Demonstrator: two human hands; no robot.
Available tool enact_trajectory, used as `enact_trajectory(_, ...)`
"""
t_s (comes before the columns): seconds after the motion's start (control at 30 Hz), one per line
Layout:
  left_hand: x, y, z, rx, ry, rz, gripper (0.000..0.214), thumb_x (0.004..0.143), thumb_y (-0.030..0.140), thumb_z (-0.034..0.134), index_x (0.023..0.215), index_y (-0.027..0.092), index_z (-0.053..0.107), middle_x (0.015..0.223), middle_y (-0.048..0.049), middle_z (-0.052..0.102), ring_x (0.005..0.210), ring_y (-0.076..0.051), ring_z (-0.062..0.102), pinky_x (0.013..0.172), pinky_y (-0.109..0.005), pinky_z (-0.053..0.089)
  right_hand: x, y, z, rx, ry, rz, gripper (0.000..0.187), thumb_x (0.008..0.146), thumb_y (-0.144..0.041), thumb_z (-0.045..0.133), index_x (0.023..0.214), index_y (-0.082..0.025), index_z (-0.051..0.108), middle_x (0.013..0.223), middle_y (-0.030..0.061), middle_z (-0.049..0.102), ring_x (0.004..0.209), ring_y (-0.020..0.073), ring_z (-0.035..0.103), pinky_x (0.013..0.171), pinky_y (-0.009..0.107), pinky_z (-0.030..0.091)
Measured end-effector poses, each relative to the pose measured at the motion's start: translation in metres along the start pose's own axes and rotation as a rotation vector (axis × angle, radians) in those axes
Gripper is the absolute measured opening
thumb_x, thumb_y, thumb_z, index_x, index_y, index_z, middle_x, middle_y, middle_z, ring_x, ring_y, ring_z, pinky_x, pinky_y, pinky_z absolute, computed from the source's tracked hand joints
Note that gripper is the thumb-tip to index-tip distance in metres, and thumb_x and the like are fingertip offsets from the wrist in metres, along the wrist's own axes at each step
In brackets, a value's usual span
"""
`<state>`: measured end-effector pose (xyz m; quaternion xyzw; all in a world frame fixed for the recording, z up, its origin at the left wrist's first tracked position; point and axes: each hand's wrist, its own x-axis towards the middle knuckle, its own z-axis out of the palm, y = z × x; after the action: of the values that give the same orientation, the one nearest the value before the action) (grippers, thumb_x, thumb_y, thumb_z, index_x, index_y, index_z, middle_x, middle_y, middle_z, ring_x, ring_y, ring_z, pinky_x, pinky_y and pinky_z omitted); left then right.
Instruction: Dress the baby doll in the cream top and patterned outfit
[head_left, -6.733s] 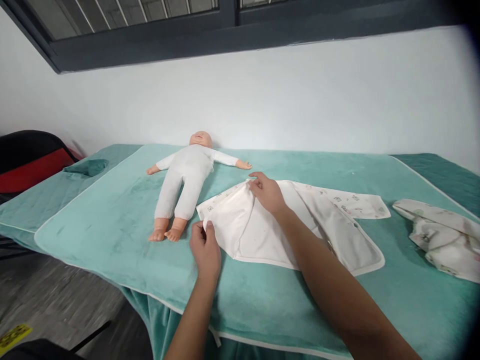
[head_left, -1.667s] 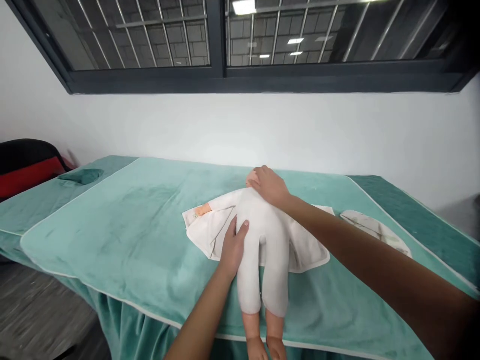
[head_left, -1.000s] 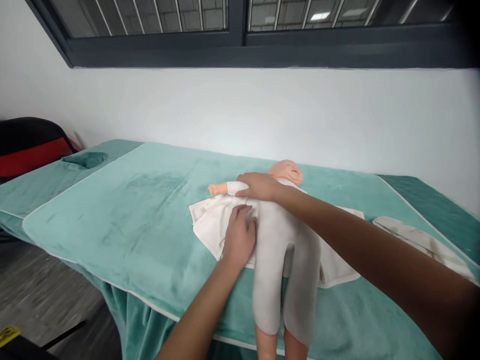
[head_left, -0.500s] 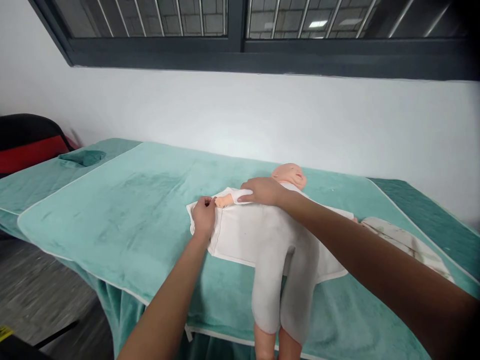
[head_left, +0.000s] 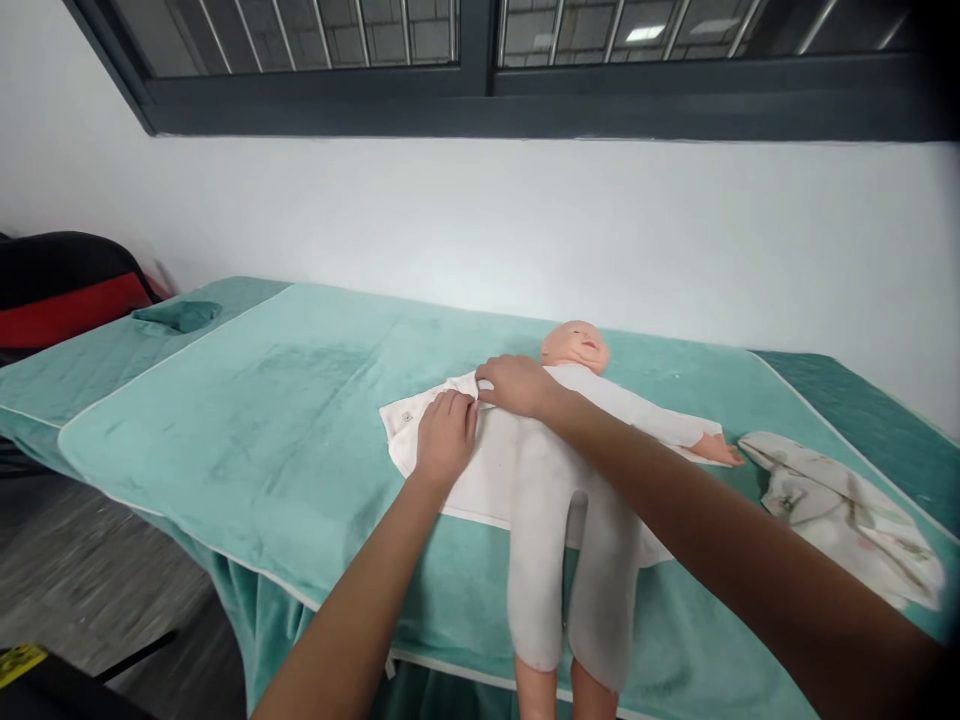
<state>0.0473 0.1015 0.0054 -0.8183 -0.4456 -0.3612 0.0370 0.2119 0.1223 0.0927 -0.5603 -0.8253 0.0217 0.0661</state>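
Observation:
A baby doll (head_left: pixel 574 345) with a white cloth body lies on its back on the bed, its bare lower legs toward me. Beneath it a white baby garment (head_left: pixel 491 480) is spread out, one sleeve (head_left: pixel 405 418) with small printed marks pointing left. My left hand (head_left: pixel 448 430) is closed round the end of the doll's arm on the left, hiding the doll's hand. Just above, my right hand (head_left: pixel 516 383) grips the same arm higher up, fingers bent over it. Both hands almost touch. The doll's other arm (head_left: pixel 712 445) stretches out to the right.
A teal velvety cover (head_left: pixel 225 430) lies over the bed, which stands against a white wall (head_left: pixel 450 220) under a barred window. A crumpled floral-patterned cloth (head_left: pixel 844 515) rests at the right. Beyond the left end is a black and red chair (head_left: pixel 71 300).
My left hand has moved right from the sleeve's end onto the doll's hand, which is now covered. My right hand stays on the arm. The view has shifted slightly, showing more of the floral cloth.

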Motion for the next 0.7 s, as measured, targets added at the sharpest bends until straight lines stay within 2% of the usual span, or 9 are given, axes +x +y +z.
enact_trajectory(0.07,0.001,-0.002,-0.002,0.020,0.068,-0.103,0.027,0.102,0.031,0.036,0.100,0.019,0.060,0.102,-0.0097,0.064,0.096,-0.024,0.056,0.087,-0.038,0.042,-0.015,0.009,-0.006,0.128,0.211,0.040,0.029,0.095,-0.038,0.048,0.112,-0.024,0.067,0.117,0.0066,0.068,0.108,0.0227,0.060,0.087,0.032,0.042)
enact_trajectory(0.13,0.001,-0.003,-0.003,0.038,0.120,-0.235,0.028,0.101,0.032,0.037,0.105,0.019,0.061,0.111,-0.0110,0.064,0.104,-0.027,0.055,0.090,-0.041,0.041,-0.040,0.027,-0.009,0.278,0.509,0.157,0.029,0.094,-0.036,0.048,0.111,-0.022,0.067,0.116,0.0066,0.068,0.108,0.0210,0.059,0.089,0.031,0.042)
enact_trajectory(0.2,0.002,-0.004,-0.002,0.049,0.131,-0.343,0.029,0.100,0.035,0.040,0.110,0.018,0.061,0.116,-0.0119,0.063,0.109,-0.030,0.054,0.092,-0.043,0.041,-0.074,0.049,-0.004,0.315,0.741,0.352,0.024,0.091,-0.034,0.050,0.099,-0.020,0.068,0.107,0.0071,0.069,0.101,0.0211,0.060,0.085,0.030,0.041)
enact_trajectory(0.27,0.003,-0.005,0.001,0.060,0.114,-0.391,0.031,0.099,0.037,0.042,0.114,0.018,0.061,0.117,-0.0128,0.063,0.111,-0.031,0.053,0.092,-0.045,0.042,-0.110,0.067,0.010,0.285,0.876,0.621,0.023,0.091,-0.035,0.049,0.089,-0.019,0.067,0.092,0.0069,0.069,0.084,0.0199,0.058,0.074,0.029,0.038)
enact_trajectory(0.3,0.003,-0.006,0.002,0.064,0.104,-0.397,0.032,0.098,0.038,0.043,0.115,0.017,0.061,0.117,-0.0131,0.064,0.111,-0.032,0.053,0.093,-0.045,0.042,-0.127,0.073,0.020,0.266,0.856,0.737,0.027,0.091,-0.039,0.049,0.082,-0.019,0.065,0.081,0.0061,0.067,0.074,0.0190,0.055,0.068,0.029,0.035)
enact_trajectory(0.37,0.004,-0.007,0.005,0.069,0.090,-0.392,0.032,0.098,0.039,0.045,0.113,0.017,0.062,0.114,-0.0131,0.064,0.110,-0.032,0.054,0.093,-0.046,0.043,-0.156,0.076,0.039,0.276,0.700,0.877,0.040,0.093,-0.048,0.044,0.069,-0.020,0.059,0.067,0.0055,0.063,0.063,0.0180,0.048,0.061,0.030,0.027)
enact_trajectory(0.47,0.005,-0.009,0.007,0.049,0.093,-0.353,0.027,0.097,0.035,0.047,0.106,0.017,0.063,0.109,-0.0134,0.065,0.109,-0.033,0.054,0.093,-0.047,0.043,-0.177,0.069,0.056,0.361,0.573,0.869,0.054,0.095,-0.057,0.037,0.060,-0.020,0.053,0.062,0.0061,0.061,0.061,0.0180,0.047,0.060,0.031,0.026)
enact_trajectory(0.6,0.005,-0.010,0.006,-0.003,0.091,-0.277,0.023,0.097,0.030,0.045,0.104,0.016,0.061,0.108,-0.0140,0.065,0.110,-0.032,0.054,0.097,-0.047,0.042,-0.176,0.060,0.056,0.633,0.674,0.882,0.056,0.091,-0.063,0.041,0.062,-0.018,0.056,0.064,0.0037,0.063,0.067,0.0191,0.051,0.062,0.030,0.032)
enact_trajectory(0.7,0.005,-0.005,0.001,-0.045,0.065,-0.241,0.022,0.097,0.029,0.044,0.107,0.017,0.060,0.110,-0.0140,0.065,0.112,-0.031,0.055,0.098,-0.046,0.041,-0.172,0.057,0.052,1.006,0.716,0.897,0.050,0.083,-0.064,0.055,0.071,-0.016,0.064,0.071,0.0036,0.067,0.069,0.0197,0.055,0.061,0.029,0.039)
